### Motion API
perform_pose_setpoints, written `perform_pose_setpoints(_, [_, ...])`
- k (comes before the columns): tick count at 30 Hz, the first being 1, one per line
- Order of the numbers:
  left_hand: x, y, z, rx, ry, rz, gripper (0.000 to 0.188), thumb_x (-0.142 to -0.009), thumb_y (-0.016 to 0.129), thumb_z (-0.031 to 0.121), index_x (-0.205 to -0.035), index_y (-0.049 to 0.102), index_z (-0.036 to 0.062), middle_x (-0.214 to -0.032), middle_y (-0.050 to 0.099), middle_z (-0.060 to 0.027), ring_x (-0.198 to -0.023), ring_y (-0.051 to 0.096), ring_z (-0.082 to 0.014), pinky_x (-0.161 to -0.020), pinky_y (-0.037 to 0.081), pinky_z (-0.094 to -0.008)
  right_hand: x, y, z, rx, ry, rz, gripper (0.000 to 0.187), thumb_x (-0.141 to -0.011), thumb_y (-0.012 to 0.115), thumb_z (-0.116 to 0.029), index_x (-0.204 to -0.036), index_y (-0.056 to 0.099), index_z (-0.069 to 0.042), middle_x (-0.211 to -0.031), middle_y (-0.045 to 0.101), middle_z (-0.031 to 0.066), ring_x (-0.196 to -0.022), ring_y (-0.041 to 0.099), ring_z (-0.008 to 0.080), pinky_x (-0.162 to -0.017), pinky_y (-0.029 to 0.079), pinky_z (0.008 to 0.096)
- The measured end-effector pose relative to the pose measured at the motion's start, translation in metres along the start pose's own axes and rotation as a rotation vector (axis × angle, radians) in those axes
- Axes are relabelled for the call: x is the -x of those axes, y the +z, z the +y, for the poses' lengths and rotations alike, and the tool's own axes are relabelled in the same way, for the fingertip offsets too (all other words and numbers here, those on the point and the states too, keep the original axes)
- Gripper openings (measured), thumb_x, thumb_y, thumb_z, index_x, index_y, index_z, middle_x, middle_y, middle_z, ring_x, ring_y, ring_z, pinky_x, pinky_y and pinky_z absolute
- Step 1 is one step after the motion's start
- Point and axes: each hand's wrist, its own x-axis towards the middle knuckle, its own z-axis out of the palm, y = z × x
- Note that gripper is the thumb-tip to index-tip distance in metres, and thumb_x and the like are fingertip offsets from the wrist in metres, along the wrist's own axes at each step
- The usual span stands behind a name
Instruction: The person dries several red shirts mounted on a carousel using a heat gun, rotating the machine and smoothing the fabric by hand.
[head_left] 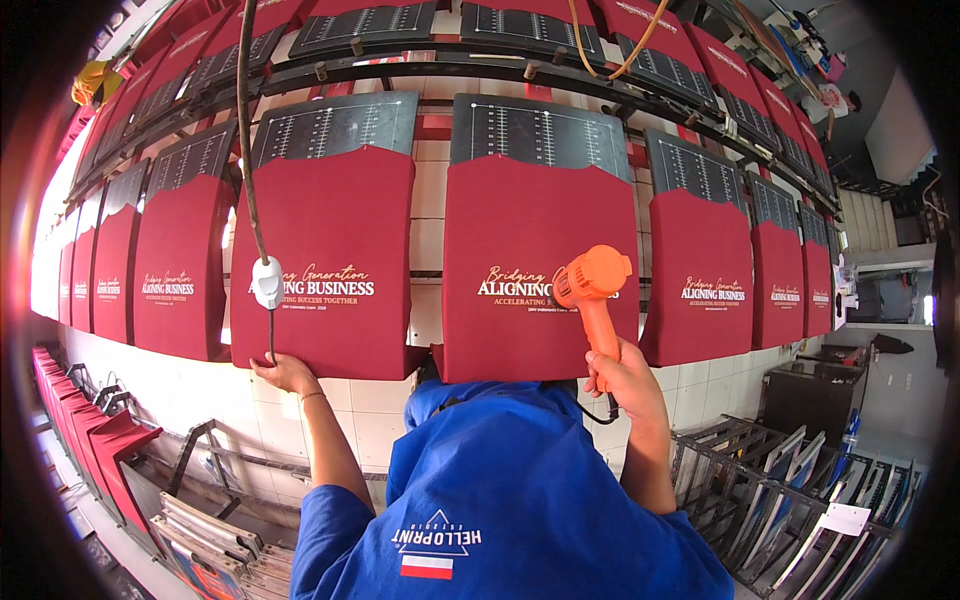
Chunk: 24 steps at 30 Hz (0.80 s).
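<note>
At the lower edge of the row of printing boards, the right hand (625, 380) is wrapped tight around the grip of an orange heat gun (592, 290), fingers closed all the way round it, the nozzle end raised against the white and gold print on the dark red shirt (535, 265) stretched over the middle board. The left hand (287, 372) sits at the bottom hem of the next red shirt (325, 260) to the left, fingers bent and touching the cloth edge; whether they pinch it cannot be told. A dark cable (247, 130) hangs down in front of that shirt with a white switch block (267, 282) on it, just above the left hand. Between the two boards runs a narrow strip of white tiled wall (428, 230), and more tile shows below the hems, down to the person's blue shirt (500, 490). More red shirts on boards run off both ways, close side by side. Lower right, a metal rack (790, 480) holds framed screens standing on edge; lower left, more frames (205, 540) lie stacked beside a line of red cloth (90, 420)
</note>
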Motion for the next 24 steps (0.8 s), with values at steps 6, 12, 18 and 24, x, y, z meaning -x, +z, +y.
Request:
perform_pose_setpoints(6, [0.006,-0.005,0.012,0.04,-0.019,-0.045,0.052,-0.097,0.048,0.02,-0.14,0.035,-0.0048,-0.143,0.041,-0.027,-0.131,0.042,-0.0392,-0.11,0.035,-0.042,-0.001,-0.01,0.007,0.012,0.027,-0.014,0.024,-0.09,0.06,-0.018,-0.106,0.054,-0.001,-0.076,0.057,0.0031,-0.059,0.061,0.0132,-0.05,0.048,0.0262])
perform_pose_setpoints(12, [0.003,-0.004,0.01,0.026,-0.015,-0.045,0.052,-0.096,0.049,0.02,-0.141,0.035,-0.0043,-0.143,0.041,-0.0269,-0.131,0.043,-0.0395,-0.11,0.036,-0.0424,0.002,-0.014,0.006,0.005,0.019,0.013,0.025,-0.09,0.06,-0.017,-0.107,0.053,0.0,-0.075,0.056,0.0033,-0.06,0.061,0.0134,-0.05,0.048,0.026])
perform_pose_setpoints(18, [0.003,0.0,0.005,-0.023,0.012,-0.011,0.049,-0.097,0.048,0.021,-0.14,0.038,-0.0024,-0.141,0.043,-0.0253,-0.129,0.044,-0.0386,-0.108,0.037,-0.044,0.003,-0.02,0.007,-0.003,0.018,0.034,0.026,-0.09,0.059,-0.017,-0.108,0.053,0.001,-0.074,0.056,0.0036,-0.06,0.061,0.0135,-0.051,0.048,0.0265])
perform_pose_setpoints(24, [0.004,-0.002,0.007,-0.05,0.015,-0.033,0.05,-0.097,0.048,0.02,-0.141,0.036,-0.0017,-0.142,0.043,-0.0249,-0.129,0.044,-0.0387,-0.108,0.037,-0.0443,0.005,-0.028,0.01,-0.011,0.007,0.054,0.026,-0.09,0.06,-0.017,-0.108,0.053,0.001,-0.074,0.056,0.004,-0.059,0.06,0.0145,-0.051,0.048,0.0274])
